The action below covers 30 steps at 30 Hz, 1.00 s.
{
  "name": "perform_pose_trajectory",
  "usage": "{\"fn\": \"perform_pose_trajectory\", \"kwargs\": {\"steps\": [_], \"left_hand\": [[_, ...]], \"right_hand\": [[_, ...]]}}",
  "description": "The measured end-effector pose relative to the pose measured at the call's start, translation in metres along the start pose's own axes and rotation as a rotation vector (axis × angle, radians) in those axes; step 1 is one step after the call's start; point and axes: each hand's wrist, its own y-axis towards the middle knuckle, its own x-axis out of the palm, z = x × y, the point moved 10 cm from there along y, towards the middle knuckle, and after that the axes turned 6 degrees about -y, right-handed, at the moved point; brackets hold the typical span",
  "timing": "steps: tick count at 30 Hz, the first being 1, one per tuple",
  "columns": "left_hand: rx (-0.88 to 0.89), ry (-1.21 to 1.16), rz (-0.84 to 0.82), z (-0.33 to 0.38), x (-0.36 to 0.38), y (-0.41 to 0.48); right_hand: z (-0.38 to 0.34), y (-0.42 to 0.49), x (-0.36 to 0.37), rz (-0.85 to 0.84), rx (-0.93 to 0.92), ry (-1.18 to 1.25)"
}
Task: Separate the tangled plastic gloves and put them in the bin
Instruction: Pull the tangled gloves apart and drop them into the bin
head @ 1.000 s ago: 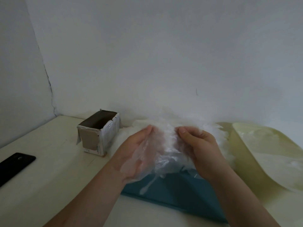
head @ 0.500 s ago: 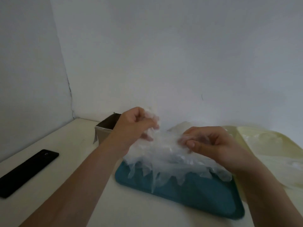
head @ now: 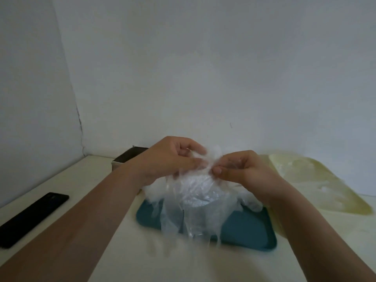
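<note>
Hands have closed in together, lifting the tangled gloves [head: 193, 196]. Now left hand [head: 168, 159] pinches their top, right hand [head: 244, 169] pinches just beside; they hang beneath both hands over the teal tray [head: 244, 231]. Best: peel one layer slowly sideways.

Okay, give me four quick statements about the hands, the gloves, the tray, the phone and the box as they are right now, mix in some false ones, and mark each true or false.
1. The left hand and the right hand both pinch the clump of plastic gloves. True.
2. The clump hangs over a red tray. False: the tray is teal.
3. A black phone lies on the table at the person's left. True.
4. The open box stands right of the tray. False: the cardboard box stands on the left, partly hidden behind the left hand.
</note>
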Motion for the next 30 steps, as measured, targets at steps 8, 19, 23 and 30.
{"fn": "perform_pose_trajectory", "kwargs": {"steps": [8,19,23,30], "left_hand": [[-0.164,-0.848,0.034,-0.056,0.030,0.017],[-0.090,-0.653,0.081,-0.001,0.090,0.079],[-0.052,-0.601,0.113,0.015,0.090,0.093],[0.033,-0.570,-0.067,0.067,0.105,0.091]], "right_hand": [[0.029,-0.014,-0.052,0.244,0.142,0.164],[0.047,-0.061,-0.199,0.384,0.329,-0.203],[0.077,-0.052,-0.235,0.380,0.397,-0.433],[0.137,-0.018,-0.247,0.323,0.510,-0.768]]}}
